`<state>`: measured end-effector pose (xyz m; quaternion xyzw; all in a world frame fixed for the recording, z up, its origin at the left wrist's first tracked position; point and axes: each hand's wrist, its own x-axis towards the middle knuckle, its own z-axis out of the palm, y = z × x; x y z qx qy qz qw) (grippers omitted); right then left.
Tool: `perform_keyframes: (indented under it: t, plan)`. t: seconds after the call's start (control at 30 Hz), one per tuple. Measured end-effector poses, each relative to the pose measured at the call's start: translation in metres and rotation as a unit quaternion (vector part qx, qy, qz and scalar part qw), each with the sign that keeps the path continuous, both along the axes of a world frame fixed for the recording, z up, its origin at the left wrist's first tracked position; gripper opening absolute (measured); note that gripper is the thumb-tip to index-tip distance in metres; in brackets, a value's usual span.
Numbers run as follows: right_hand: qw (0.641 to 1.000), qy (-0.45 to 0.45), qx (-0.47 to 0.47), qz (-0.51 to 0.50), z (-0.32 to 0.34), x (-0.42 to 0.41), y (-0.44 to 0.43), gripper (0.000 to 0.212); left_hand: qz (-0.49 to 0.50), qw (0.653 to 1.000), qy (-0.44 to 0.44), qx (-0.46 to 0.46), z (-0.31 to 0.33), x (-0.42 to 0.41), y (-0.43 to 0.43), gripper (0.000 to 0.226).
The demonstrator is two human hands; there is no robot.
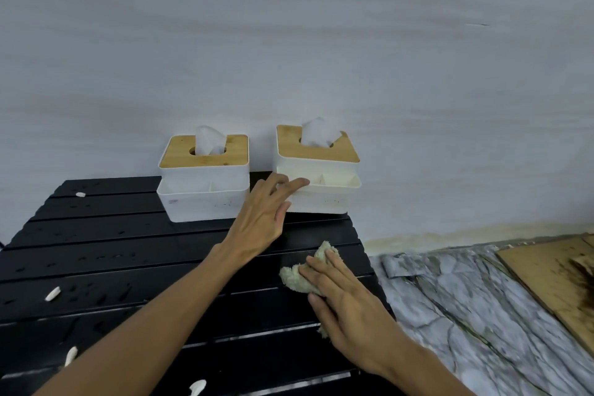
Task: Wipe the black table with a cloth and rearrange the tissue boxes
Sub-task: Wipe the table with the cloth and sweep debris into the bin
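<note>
My left hand (262,219) reaches forward, arm outstretched, fingers loosely spread, index finger pointing right. My right hand (347,299) lies palm down, fingers together and flattened, wrist bent slightly, forearm angling in from lower right.

Looking like a plain room in somebody's home, nothing like a shop or lab. A bare pale wall (289,42) is filling the whole upper half, stained and yellowing along its foot at about 3 o'clock. A low black slatted table (128,267) is sitting right up against it, carrying two household tissue boxes (204,177) with wooden lids at 12 o'clock. Over at 4 o'clock a marble-print floor sheet (466,315) is lying wrinkled and curling at its edge, with a worn piece of cardboard (546,276) resting on top.
</note>
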<state>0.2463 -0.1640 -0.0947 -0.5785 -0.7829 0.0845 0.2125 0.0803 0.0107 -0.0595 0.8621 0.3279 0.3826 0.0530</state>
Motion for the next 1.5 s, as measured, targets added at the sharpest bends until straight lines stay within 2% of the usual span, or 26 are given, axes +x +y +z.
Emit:
perform_keyframes:
  t: [0.27, 0.67, 0.93, 1.07, 1.13, 1.2, 1.27, 1.4, 1.5]
  plan:
    - [1.000, 0.000, 0.003, -0.001, 0.001, 0.000, 0.000, 0.048, 0.009, 1.000, -0.005, -0.029, -0.015, 0.003, 0.003, 0.055]
    - [0.999, -0.014, 0.002, -0.037, -0.003, -0.009, 0.003, 0.050, 0.031, 0.998, 0.009, -0.054, -0.017, -0.001, 0.008, 0.062]
    - [0.990, -0.002, -0.028, -0.135, -0.001, -0.051, 0.027, 0.072, 0.019, 1.000, 0.000, -0.012, 0.004, -0.036, -0.013, 0.062]
    - [0.987, 0.006, -0.041, -0.153, 0.002, -0.083, 0.038, 0.082, 0.114, 0.991, 0.022, 0.071, 0.018, -0.099, -0.014, 0.062]
    - [0.989, 0.000, -0.049, -0.142, 0.003, -0.098, 0.043, 0.085, 0.189, 0.978, 0.055, 0.070, 0.015, -0.132, -0.003, 0.069]
    - [0.990, 0.000, -0.058, -0.126, 0.005, -0.111, 0.050, 0.087, 0.223, 0.972, 0.065, 0.037, 0.008, -0.155, 0.005, 0.074]
    - [0.991, 0.007, -0.057, -0.118, 0.005, -0.123, 0.058, 0.084, 0.222, 0.974, 0.051, 0.000, 0.000, -0.168, 0.012, 0.076]
    - [0.991, 0.019, -0.067, -0.116, 0.005, -0.133, 0.071, 0.054, 0.179, 0.981, -0.024, -0.064, -0.009, -0.174, 0.019, 0.075]
    - [0.992, 0.017, -0.054, -0.111, 0.005, -0.134, 0.075, 0.052, 0.142, 0.983, -0.074, -0.089, -0.009, -0.171, 0.018, 0.074]
